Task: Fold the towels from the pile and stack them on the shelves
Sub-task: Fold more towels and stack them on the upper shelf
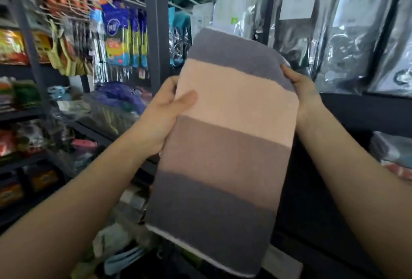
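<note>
A folded towel (223,144) with grey, peach and brown bands fills the middle of the head view, held up in the air and tilted slightly to the right. My left hand (165,113) grips its left edge at the peach band, thumb on the front. My right hand (303,91) holds the upper right edge, fingers wrapped behind. The towel's lower end hangs free with a thin white hem. The pile of towels is not clearly in view.
Dark metal shelves (156,33) with hanging packaged goods stand to the left and straight ahead. Silver and black bagged goods (347,40) hang at the right above a dark shelf (367,109). Folded fabric (392,151) lies at the far right. Bags and clutter (118,245) sit low down.
</note>
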`<action>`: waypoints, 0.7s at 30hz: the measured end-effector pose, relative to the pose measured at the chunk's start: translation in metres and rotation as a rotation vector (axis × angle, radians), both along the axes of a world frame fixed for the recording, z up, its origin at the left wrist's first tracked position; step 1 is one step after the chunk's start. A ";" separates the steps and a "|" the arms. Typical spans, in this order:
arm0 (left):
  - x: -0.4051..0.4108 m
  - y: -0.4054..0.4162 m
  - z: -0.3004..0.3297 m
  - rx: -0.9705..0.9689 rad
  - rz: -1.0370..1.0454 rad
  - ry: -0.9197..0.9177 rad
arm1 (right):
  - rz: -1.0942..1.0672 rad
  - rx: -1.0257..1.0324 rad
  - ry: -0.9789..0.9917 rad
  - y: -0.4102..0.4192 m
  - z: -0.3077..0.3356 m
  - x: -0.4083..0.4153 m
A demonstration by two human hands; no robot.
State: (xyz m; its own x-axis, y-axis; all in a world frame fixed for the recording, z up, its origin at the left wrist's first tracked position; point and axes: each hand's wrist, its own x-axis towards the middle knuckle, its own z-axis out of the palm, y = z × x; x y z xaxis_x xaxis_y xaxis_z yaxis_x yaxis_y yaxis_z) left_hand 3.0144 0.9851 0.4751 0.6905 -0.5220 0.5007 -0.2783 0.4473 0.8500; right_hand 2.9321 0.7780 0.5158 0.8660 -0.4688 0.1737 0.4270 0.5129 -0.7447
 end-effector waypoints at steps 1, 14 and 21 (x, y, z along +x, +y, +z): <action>0.012 -0.005 0.014 0.021 0.030 -0.015 | -0.043 0.001 0.012 -0.011 0.006 0.010; 0.108 -0.094 -0.004 0.868 0.096 -0.060 | -0.498 -0.624 0.836 -0.112 -0.089 0.077; 0.116 -0.106 0.021 0.650 0.100 -0.050 | -0.398 -0.614 0.601 -0.090 -0.072 0.058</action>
